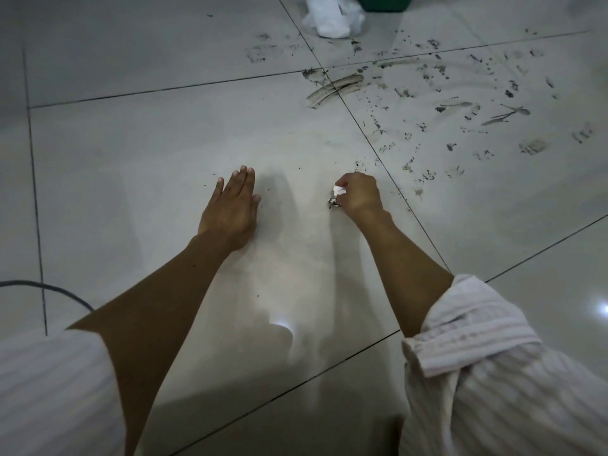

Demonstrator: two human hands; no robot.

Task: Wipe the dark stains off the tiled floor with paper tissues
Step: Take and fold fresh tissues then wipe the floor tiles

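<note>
White tissue: small wad, pinched in clenched right hand
Dark stains: up and rightward from right hand, nearer than to left
Left hand: flat, fingers straight, pressing floor tile

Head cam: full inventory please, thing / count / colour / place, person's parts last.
tiled floor: one, pale grey glossy tiles with dark grout lines, fills the view
dark stains: many smears and specks, black-grey, upper right of the floor, thinning toward the right hand
crumpled tissue pile: one heap, white, top centre on the floor
green container: one, green, top edge, only its lower part visible, beside the heap
cable: one, grey, left edge on the floor
tissue wad: one, white with a soiled tip, gripped in the right hand
sleeves: two, pale striped, bottom corners
left hand: fingers straight, flat on the floor
right hand: curled round the wad, pressing it down
</note>
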